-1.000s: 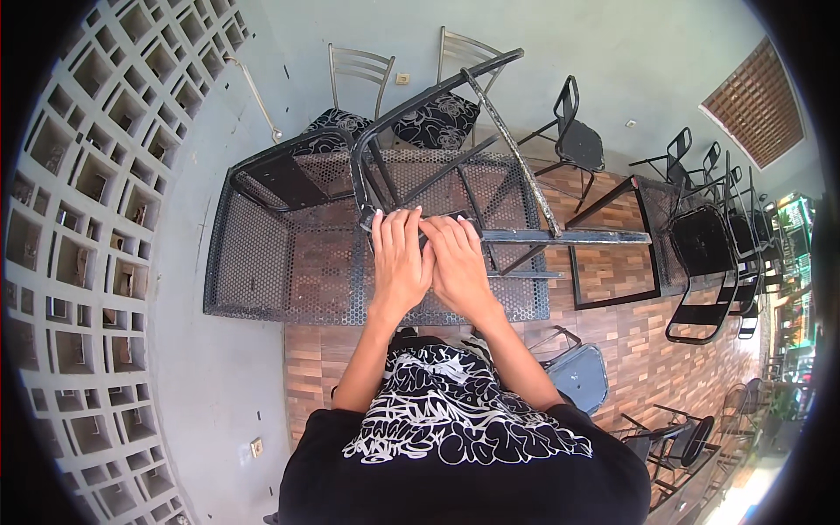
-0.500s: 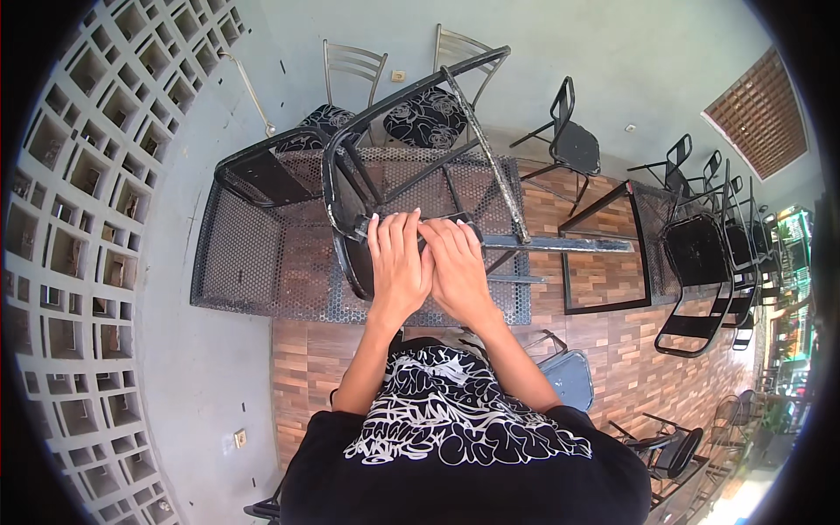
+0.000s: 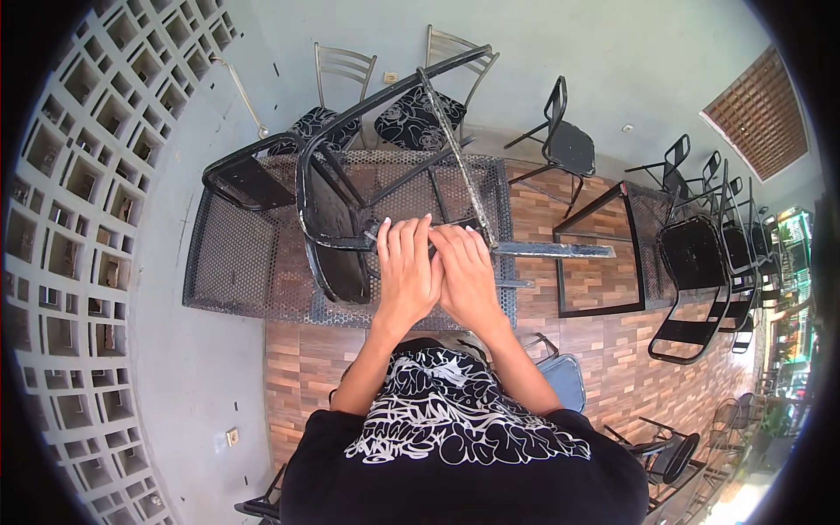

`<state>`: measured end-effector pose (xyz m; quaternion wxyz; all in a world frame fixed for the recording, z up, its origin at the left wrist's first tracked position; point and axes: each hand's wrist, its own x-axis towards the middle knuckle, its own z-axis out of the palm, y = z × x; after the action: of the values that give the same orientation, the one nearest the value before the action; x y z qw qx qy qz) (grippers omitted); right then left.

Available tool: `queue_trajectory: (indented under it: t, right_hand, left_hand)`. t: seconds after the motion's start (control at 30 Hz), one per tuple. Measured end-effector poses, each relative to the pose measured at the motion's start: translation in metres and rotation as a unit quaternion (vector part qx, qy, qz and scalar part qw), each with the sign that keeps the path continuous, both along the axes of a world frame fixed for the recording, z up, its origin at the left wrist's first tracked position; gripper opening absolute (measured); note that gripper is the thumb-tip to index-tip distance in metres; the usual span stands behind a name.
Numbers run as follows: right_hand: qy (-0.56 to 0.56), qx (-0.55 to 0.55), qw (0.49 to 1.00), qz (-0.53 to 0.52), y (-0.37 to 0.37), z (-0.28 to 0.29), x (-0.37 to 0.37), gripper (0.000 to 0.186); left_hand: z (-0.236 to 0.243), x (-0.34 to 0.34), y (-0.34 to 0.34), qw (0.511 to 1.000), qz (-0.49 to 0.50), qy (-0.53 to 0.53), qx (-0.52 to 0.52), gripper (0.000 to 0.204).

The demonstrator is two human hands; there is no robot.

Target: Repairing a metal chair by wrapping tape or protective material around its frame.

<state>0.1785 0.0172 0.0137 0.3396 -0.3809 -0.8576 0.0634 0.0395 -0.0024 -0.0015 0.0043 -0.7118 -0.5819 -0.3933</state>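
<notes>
A black metal chair (image 3: 337, 267) with worn, scratched paint lies tipped on its side on a black mesh-topped table (image 3: 236, 289). Its legs point to the right, and a scuffed brace (image 3: 455, 149) slants across them. My left hand (image 3: 408, 276) and my right hand (image 3: 466, 273) rest side by side on the near part of its frame, beside the seat. The fingers of both bend over the frame, thumbs close together. Both palms and the undersides of the fingers are hidden, so anything small beneath them cannot be made out.
Another black chair (image 3: 249, 179) stands at the table's far left. Two chairs with patterned seats (image 3: 420, 118) are against the back wall. A black table frame (image 3: 604, 311) and several stacked black chairs (image 3: 691, 254) are at right. A blue-grey seat (image 3: 564, 381) is near my right arm.
The chair has shifted a little to the left on the table. My hands sit slightly farther right along its frame, still side by side. The whole view has also drifted slightly.
</notes>
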Motion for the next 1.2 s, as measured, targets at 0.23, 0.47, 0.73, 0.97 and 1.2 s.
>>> queue_trajectory:
  t: [0.23, 0.47, 0.73, 0.97, 1.2]
  right_hand:
    - [0.020, 0.004, 1.000, -0.012, -0.003, -0.002, -0.006, 0.049]
    - [0.024, 0.015, 0.999, -0.044, -0.007, -0.007, -0.026, 0.052]
    - [0.018, 0.013, 0.999, -0.045, -0.011, -0.012, -0.068, 0.053]
    - [0.018, 0.011, 0.999, -0.042, -0.015, -0.019, -0.103, 0.054]
    - [0.011, 0.018, 0.999, -0.044, -0.017, -0.023, -0.128, 0.053]
  left_hand:
    - [-0.003, -0.008, -0.001, 1.000, -0.016, 0.000, -0.003, 0.058]
    - [-0.003, -0.032, -0.003, 0.998, -0.056, 0.008, -0.015, 0.061]
    - [-0.008, -0.078, -0.007, 0.997, -0.072, -0.012, -0.010, 0.064]
    - [-0.012, -0.115, -0.008, 0.996, -0.078, -0.041, -0.004, 0.066]
    - [-0.020, -0.142, -0.006, 0.995, -0.095, -0.039, -0.002, 0.063]
